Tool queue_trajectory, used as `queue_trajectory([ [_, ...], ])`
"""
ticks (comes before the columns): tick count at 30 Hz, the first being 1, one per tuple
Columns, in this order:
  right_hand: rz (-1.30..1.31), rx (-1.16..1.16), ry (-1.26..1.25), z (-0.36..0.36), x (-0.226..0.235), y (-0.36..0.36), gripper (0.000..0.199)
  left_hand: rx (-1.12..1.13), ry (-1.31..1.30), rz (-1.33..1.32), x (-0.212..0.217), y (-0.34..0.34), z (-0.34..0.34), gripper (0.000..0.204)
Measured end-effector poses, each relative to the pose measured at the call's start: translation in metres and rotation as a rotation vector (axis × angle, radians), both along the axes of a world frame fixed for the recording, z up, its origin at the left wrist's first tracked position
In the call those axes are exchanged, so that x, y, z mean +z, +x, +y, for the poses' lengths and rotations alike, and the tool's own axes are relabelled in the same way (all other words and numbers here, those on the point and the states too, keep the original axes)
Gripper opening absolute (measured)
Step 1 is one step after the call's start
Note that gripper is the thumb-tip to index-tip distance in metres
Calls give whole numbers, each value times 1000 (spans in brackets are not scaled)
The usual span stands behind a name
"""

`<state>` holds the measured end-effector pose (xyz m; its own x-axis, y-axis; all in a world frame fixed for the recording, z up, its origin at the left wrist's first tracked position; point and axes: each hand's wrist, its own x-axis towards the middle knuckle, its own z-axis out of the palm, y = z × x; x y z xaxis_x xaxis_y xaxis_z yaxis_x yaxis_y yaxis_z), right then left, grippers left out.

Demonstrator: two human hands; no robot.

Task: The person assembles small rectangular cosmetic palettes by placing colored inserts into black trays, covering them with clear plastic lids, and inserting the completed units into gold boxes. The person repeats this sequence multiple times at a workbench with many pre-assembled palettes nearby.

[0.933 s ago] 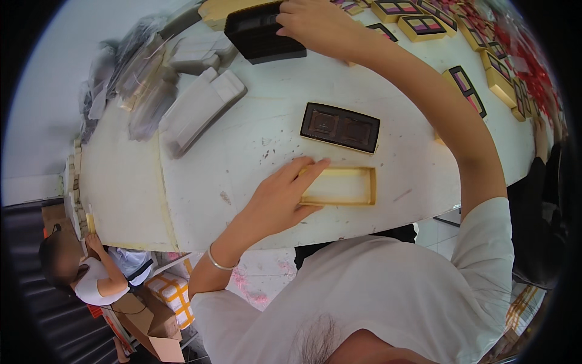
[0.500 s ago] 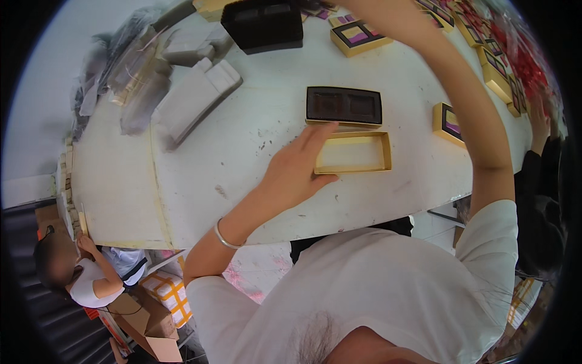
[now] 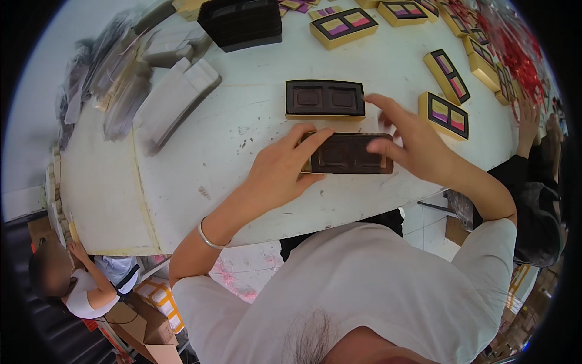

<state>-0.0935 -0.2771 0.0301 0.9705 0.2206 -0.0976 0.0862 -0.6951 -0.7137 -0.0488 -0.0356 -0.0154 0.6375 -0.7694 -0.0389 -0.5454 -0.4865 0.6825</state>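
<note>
My left hand (image 3: 276, 164) grips the left end of a small gold box, its fingers over the far edge and the thumb along the near side. A dark brown plastic tray (image 3: 345, 155) with two square hollows lies in that box and covers nearly all its inside. Over the right end hovers my right hand (image 3: 418, 142), fingers apart, the thumb above the tray and the index finger close to the box behind. That second gold box (image 3: 324, 115), just beyond, holds a like dark tray with bare hollows.
A stack of black trays (image 3: 241, 25) stands at the far left, by whitish plastic-wrapped bundles (image 3: 176, 100). Gold boxes with purple and pink inserts (image 3: 447, 115) lie to the right and far side. Another person's hand (image 3: 528, 118) is at the right edge, near red wrapping (image 3: 515, 57).
My right hand has come back from the far side to the box. The box in my left hand, bare inside before, now has a dark tray in it.
</note>
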Motion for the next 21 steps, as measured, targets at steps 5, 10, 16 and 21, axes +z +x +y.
queue_trajectory([
  [5, -575, 639, -310, -30, -6, -5, 44, -6, -20, -22, -1, 0, 4, 69],
  [10, -804, 770, -359, -26, -21, -2, 25, -33, -25, 24, 4, 6, -3, 74],
  [16, -507, 828, -281, -22, -23, 9, 25, -10, -21, 116, 1, 13, -1, 71],
  [21, -555, 732, -215, -16, -39, -9, 21, -45, -94, -38, -10, 11, 2, 69],
])
